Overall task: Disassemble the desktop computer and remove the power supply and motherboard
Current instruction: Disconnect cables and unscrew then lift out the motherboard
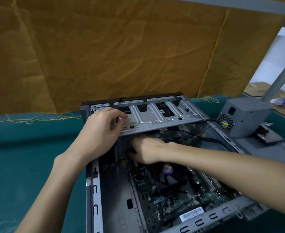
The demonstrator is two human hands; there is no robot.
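An open desktop case (94,190) lies on its side on a green cloth. Its motherboard (158,199) sits inside, with a black CPU fan (167,176) near the middle. A silver drive cage (156,118) is tilted up at the far end. My left hand (103,130) grips the cage's near left edge, fingers curled over the metal. My right hand (145,150) reaches under the cage, its fingertips hidden in the dark gap, so its hold is unclear. The grey power supply (244,118) stands outside the case at the right.
A grey side panel (262,148) lies to the right under the power supply, with a small black part (266,135) on it. Black cables (212,142) run inside the case. A metal post (282,71) and a plastic bottle (282,101) stand far right. Brown fabric hangs behind.
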